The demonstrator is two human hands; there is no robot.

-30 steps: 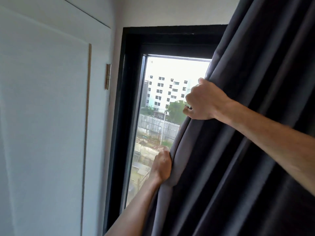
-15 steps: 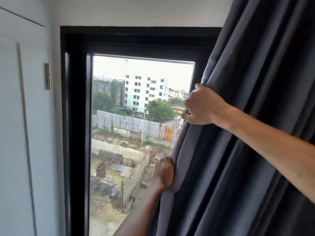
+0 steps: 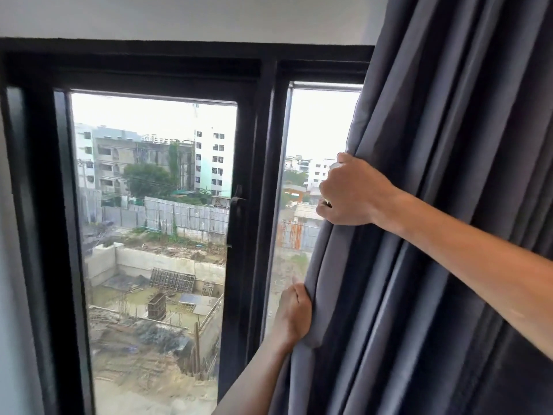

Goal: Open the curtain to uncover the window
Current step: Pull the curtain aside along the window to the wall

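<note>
A: How many hands are seen?

B: Two. The right hand (image 3: 351, 193) is closed tight on the edge of the curtain (image 3: 434, 205), high up. The left hand (image 3: 294, 314) is wrapped around the same edge, lower down.

A: Where is the curtain?

B: One gray curtain is bunched in folds at the right side of the window (image 3: 155, 205). The right pane is partly covered by it.

A: What else can be counted?

B: Two glass panes are set in one black frame (image 3: 263, 190). One dark handle (image 3: 236, 202) is fixed to the left pane. A white wall (image 3: 179, 16) is seen above the window.
</note>
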